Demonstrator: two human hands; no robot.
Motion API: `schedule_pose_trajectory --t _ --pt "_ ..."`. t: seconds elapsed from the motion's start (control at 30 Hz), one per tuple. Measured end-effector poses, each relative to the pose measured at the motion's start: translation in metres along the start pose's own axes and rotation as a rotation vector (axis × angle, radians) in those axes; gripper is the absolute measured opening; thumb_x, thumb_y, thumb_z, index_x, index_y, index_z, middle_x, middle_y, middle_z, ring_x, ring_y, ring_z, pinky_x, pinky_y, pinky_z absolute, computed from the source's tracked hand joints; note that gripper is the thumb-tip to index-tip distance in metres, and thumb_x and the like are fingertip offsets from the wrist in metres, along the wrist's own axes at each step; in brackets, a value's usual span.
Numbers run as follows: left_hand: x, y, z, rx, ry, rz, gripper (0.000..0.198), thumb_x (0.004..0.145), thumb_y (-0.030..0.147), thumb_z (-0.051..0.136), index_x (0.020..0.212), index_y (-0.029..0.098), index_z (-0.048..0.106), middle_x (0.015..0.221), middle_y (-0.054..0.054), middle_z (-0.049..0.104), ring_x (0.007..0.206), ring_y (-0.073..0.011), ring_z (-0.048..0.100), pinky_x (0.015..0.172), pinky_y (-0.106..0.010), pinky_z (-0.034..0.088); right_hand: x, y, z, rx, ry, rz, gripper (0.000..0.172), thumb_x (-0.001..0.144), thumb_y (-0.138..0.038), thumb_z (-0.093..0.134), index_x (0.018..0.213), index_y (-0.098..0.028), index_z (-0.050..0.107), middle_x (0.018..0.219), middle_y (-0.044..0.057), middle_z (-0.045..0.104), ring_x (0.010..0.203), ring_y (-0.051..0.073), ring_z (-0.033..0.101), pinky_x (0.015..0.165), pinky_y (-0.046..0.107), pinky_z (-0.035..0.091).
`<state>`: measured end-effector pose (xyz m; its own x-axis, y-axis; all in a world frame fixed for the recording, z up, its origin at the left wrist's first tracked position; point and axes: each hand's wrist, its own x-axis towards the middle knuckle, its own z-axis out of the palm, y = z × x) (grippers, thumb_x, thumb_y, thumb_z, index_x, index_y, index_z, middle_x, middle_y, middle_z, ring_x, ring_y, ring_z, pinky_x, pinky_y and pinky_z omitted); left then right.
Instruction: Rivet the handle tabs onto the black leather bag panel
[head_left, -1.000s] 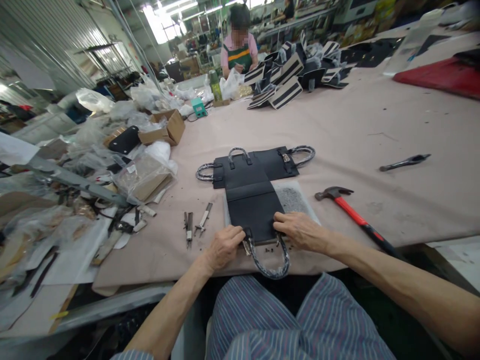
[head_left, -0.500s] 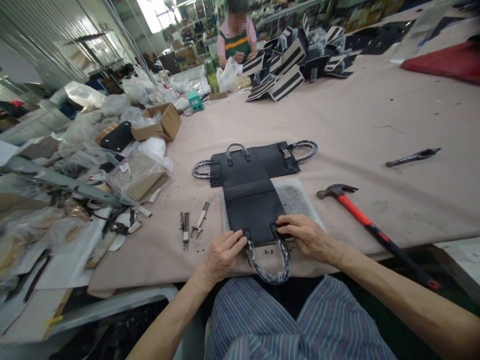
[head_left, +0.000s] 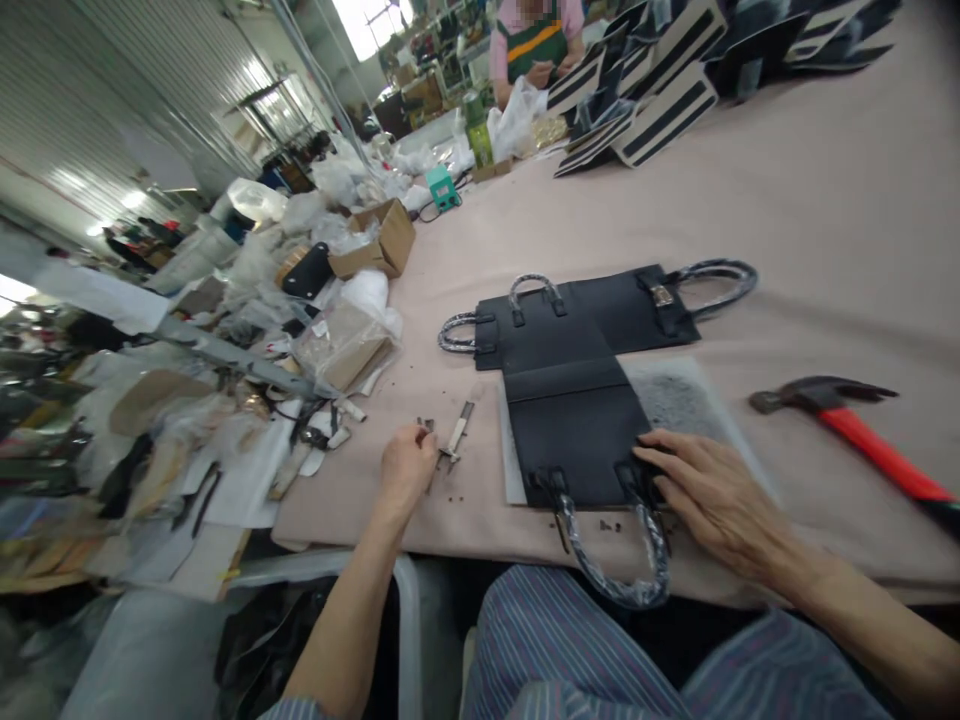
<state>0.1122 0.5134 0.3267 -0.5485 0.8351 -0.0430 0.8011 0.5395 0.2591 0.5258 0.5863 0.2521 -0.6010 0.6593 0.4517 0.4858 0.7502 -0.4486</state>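
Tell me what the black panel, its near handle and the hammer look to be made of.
Black panel: leather or a lookalike, smooth, low-sheen and creased straight across.
Near handle: dark beneath a wrinkled, glinting wrap, probably clear plastic film; the core is hidden.
Hammer: dull dark head, likely steel; bright red grip, perhaps plastic or rubber.

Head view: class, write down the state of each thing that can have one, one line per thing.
Left hand: fingers curled beside the slim metal tool; grip unclear.
Slim metal tool: lying down.
Right hand: fingers at the right edge of the black panels.
Black panels: spread out flat.
Near handle: film-wrapped.
Hammer: lying down, not held.
Cardboard box: open.
Striped pieces: heaped.
Green bottle: standing.
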Motion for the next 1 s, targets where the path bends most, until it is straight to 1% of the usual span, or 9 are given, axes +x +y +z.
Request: schedule_pose_trajectory --t 0.1,0.3,0.43,0.57,0.7,0.8,0.87,0.93,1.0 --pt "0.018 -0.017 -0.008 0.041 -0.158 -0.149 0.023 0.091 0.033 0.061 0.091 0.016 0.076 0.095 -0.013 0.079 0.091 -0.0243 0.072 0.076 -0.030 0.049 0.000 0.005 0.007 -0.031 0.044 -0.032 0.031 0.101 -0.031 0.047 0.128 -0.027 0.061 0.131 0.010 0.065 0.115 0.032 0.063 0.096 0.052 0.049" --pt "0.028 -0.035 0.002 0.017 -0.351 -0.246 0.037 0.083 0.049 0.069 0.073 0.014 0.074 0.055 -0.005 0.067 0.052 -0.0176 0.063 0.054 -0.026 0.043 0.002 0.006 0.009 -0.027 0.057 -0.039 0.034 0.099 -0.033 0.044 0.128 -0.030 0.059 0.127 0.012 0.065 0.112 0.036 0.063 0.094 0.056 0.046" --pt "0.034 -0.034 0.007 0.020 -0.388 -0.260 0.030 0.075 0.041 0.073 0.063 0.014 0.071 0.050 -0.006 0.063 0.054 -0.0197 0.063 0.056 -0.027 0.044 0.001 0.006 0.011 -0.022 0.034 -0.011 0.033 0.099 -0.032 0.045 0.129 -0.031 0.059 0.130 0.011 0.064 0.115 0.036 0.062 0.096 0.055 0.045" --pt "0.037 -0.031 0.003 -0.010 -0.406 -0.268 0.022 0.069 0.028 0.069 0.051 0.016 0.064 0.042 -0.006 0.056 0.053 -0.0234 0.063 0.055 -0.029 0.045 0.002 0.001 0.008 -0.044 0.027 0.001 0.031 0.102 -0.027 0.044 0.129 -0.025 0.058 0.132 0.011 0.062 0.119 0.032 0.060 0.099 0.053 0.046" --pt "0.030 -0.035 0.001 -0.133 -0.383 -0.262 0.014 0.065 0.022 0.062 0.052 0.019 0.058 0.039 -0.001 0.050 0.048 -0.0207 0.059 0.049 -0.026 0.045 0.005 -0.006 0.003 -0.049 0.014 0.022 0.029 0.103 -0.022 0.043 0.127 -0.021 0.059 0.132 0.011 0.061 0.122 0.028 0.057 0.102 0.050 0.046" --pt "0.018 -0.043 0.001 -0.317 -0.361 -0.293 0.011 0.068 0.029 0.056 0.065 0.019 0.059 0.053 -0.002 0.062 0.053 -0.0187 0.064 0.051 -0.026 0.051 0.007 -0.011 0.001 -0.044 0.010 0.051 0.029 0.103 -0.021 0.044 0.127 -0.021 0.059 0.133 0.011 0.061 0.123 0.028 0.056 0.102 0.051 0.046" --pt "0.007 -0.047 0.002 -0.595 -0.311 -0.357 0.018 0.067 0.033 0.058 0.075 0.017 0.060 0.068 -0.005 0.071 0.059 -0.0193 0.068 0.054 -0.029 0.057 0.008 -0.012 0.000 -0.037 0.007 0.061 0.029 0.102 -0.020 0.044 0.127 -0.021 0.059 0.133 0.011 0.061 0.123 0.029 0.056 0.103 0.051 0.046" --pt "-0.006 -0.047 0.006 -0.901 -0.172 -0.398 0.027 0.065 0.036 0.064 0.083 0.016 0.061 0.078 -0.008 0.075 0.062 -0.0207 0.071 0.057 -0.033 0.060 0.008 -0.013 0.000 -0.032 0.008 0.065 0.029 0.102 -0.020 0.044 0.127 -0.020 0.060 0.132 0.012 0.061 0.124 0.029 0.056 0.103 0.051 0.046" --pt "-0.022 -0.043 0.014 -1.059 0.048 -0.339 0.033 0.066 0.038 0.069 0.090 0.016 0.062 0.083 -0.008 0.076 0.068 -0.0217 0.073 0.065 -0.035 0.063 0.008 -0.014 0.000 -0.029 0.012 0.067 0.029 0.101 -0.019 0.045 0.126 -0.019 0.060 0.132 0.012 0.061 0.123 0.029 0.056 0.103 0.051 0.046"
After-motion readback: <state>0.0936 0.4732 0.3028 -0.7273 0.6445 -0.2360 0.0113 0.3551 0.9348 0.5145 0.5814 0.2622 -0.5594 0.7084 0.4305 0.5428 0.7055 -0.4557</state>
